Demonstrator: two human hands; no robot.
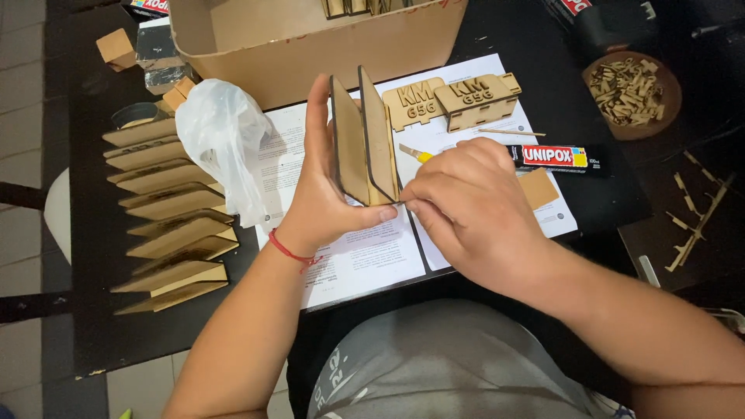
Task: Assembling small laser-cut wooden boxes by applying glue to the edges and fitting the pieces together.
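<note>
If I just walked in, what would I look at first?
Probably the two thin brown wooden panels with dark edges, standing upright in the middle over white printed paper sheets. The left hand steadies them while the right hand pinches at their lower edge. To the left, a row of folded brown wooden pieces fans down the black table.

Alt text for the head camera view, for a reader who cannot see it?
Seen from above, a left hand holds two upright thin wooden panels while the right hand pinches at their lower edge. They work over printed sheets on a dark table, with a row of wooden pieces on the left and a glue tube on the right.
</note>
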